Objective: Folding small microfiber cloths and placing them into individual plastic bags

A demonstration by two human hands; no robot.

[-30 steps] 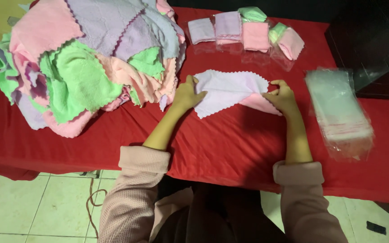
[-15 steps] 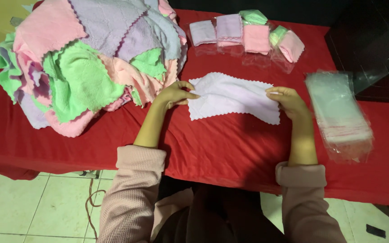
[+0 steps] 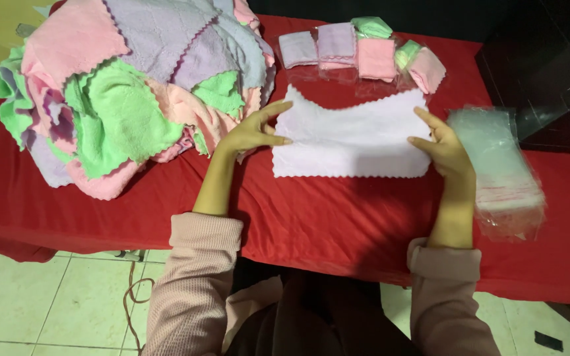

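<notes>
- I see the white cloth (image 3: 351,140) spread flat mid-table, toward the far edge of the red table (image 3: 338,217).
- My left hand (image 3: 251,130) presses its left edge, fingers spread, gripping nothing.
- My right hand (image 3: 444,146) touches its right edge, fingers loose (not pinching).
- Piled cloths (image 3: 126,86) fill the far-left corner; clear bags (image 3: 499,168) lie by the right edge.

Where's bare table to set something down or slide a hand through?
Free: the red cloth strip between the pale folded cloth and the near edge, and the right end past the plastic bag stack. Crowded: cloth heap at left, bagged cloths along the far edge.
</notes>
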